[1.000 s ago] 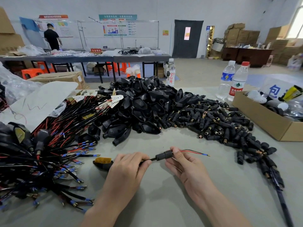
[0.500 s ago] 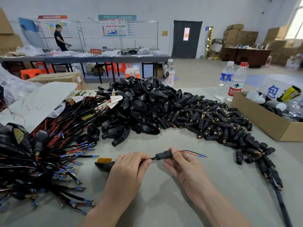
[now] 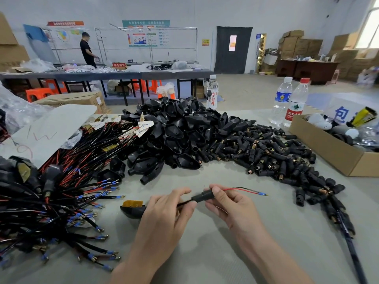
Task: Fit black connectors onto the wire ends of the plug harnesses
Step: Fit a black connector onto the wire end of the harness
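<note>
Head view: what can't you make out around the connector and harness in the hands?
All in the head view:
- Connector: right hand fingers cover its right end; seating on the wires unclear.
- Cable: mostly hidden under the left hand.
- Plug: right part behind the left hand.
- Wire tips: too small to judge.
- Cardboard box: cut off by the right edge.

On the grey table (image 3: pixel 225 255), the left hand (image 3: pixel 164 220) pinches a black cable (image 3: pixel 184 203) just at 9 o'clock of the black connector (image 3: pixel 202 196), which the right hand (image 3: pixel 229 206) pinches. Red and black wire ends (image 3: pixel 244 190) run out toward 3 o'clock. The yellow-faced plug (image 3: pixel 131 209) lies at the left hand's 9 o'clock. Loose connectors (image 3: pixel 272 158) are heaped at 2 o'clock, plug shells (image 3: pixel 178 134) at 12, and harnesses (image 3: pixel 61 201) at 9.
</note>
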### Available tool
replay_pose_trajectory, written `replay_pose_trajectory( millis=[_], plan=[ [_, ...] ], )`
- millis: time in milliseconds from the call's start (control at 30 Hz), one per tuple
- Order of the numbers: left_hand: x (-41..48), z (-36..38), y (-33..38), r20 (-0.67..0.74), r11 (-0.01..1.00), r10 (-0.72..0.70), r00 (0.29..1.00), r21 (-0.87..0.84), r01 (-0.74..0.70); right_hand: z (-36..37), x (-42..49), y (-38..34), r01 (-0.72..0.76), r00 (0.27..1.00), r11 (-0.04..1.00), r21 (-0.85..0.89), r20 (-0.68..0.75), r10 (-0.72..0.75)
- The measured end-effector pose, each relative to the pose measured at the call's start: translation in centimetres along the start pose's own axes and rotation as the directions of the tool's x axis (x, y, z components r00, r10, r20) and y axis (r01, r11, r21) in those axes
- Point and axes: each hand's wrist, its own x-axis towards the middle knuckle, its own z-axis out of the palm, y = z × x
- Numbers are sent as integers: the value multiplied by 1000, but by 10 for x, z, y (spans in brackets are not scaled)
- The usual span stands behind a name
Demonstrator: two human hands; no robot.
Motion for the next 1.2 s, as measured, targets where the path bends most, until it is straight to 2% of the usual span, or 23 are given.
replay_pose_trajectory(
  millis=[133,267,367,500,667,767,833,900,967,1033,1100,1200],
  plan=[
    [0,3,-6,29,986,96,995,131,-99,2,-4,0,24,998,990,-138,60,-16],
    [2,4,-15,-26,966,130,991,226,-121,-2,0,-6,66,996,985,-161,-45,-74],
    [3,3,-17,-36,957,103,994,275,-89,-9,3,-11,74,987,988,-137,-133,-92],
    [2,5,-18,-9,968,74,997,241,-69,-10,5,-8,68,981,991,-115,-173,-87],
    [2,3,-19,66,963,-3,998,268,-14,-16,8,-12,115,961,987,-115,-238,-140],
    [2,2,-23,122,959,-85,989,279,48,-26,9,-19,153,940,985,-74,-298,-168],
    [1,2,-22,144,963,-91,985,265,50,-29,9,-22,163,936,986,-21,-312,-161],
    [2,2,-20,162,971,-96,982,231,56,-26,8,-21,131,950,990,45,-290,-112],
    [3,2,-18,156,981,-98,983,184,69,-15,6,-13,34,981,995,92,-195,-16],
    [3,3,-15,151,986,-83,985,155,60,-4,2,-1,-70,995,997,29,-63,72],
    [2,4,-13,147,990,-62,987,136,42,2,-2,8,-95,995,991,-95,23,98],
    [1,5,-17,184,995,-60,981,90,44,4,-2,10,-61,998,989,-131,18,63]
  ],
)
